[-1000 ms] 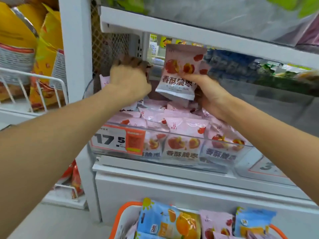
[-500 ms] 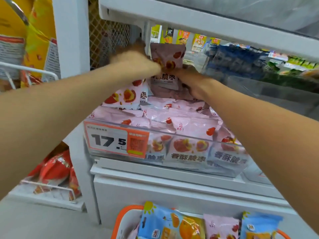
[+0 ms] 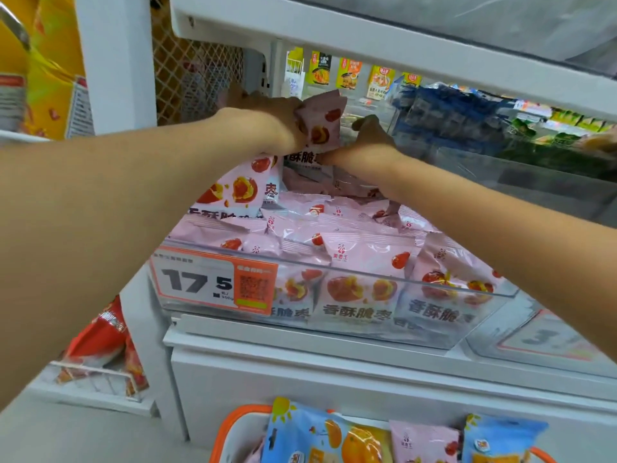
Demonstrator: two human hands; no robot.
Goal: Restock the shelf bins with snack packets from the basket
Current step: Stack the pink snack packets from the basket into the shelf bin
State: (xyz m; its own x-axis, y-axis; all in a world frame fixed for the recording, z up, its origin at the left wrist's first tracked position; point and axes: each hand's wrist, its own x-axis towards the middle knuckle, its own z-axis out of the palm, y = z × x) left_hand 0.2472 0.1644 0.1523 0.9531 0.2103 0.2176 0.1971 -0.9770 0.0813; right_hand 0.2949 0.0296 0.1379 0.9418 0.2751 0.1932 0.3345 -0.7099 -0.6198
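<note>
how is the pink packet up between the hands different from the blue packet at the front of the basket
The pink packet stands upright at the back of the clear bin, between the left hand and right hand; the blue packet rests untouched in the orange basket. The pink packet shows red fruit, the blue packet orange fruit and a yellow sun. The pink packet's upper part looks creased; the blue packet looks smoother. Both are sealed snack packets.

Both my arms stretch forward and up, forearms converging. My left hand point(image 3: 267, 118) is knuckles-up with fingers curled away from me. My right hand point(image 3: 369, 138) sits just beside it, wrist bent, fingers curled and reaching forward; their tips are hidden.
</note>
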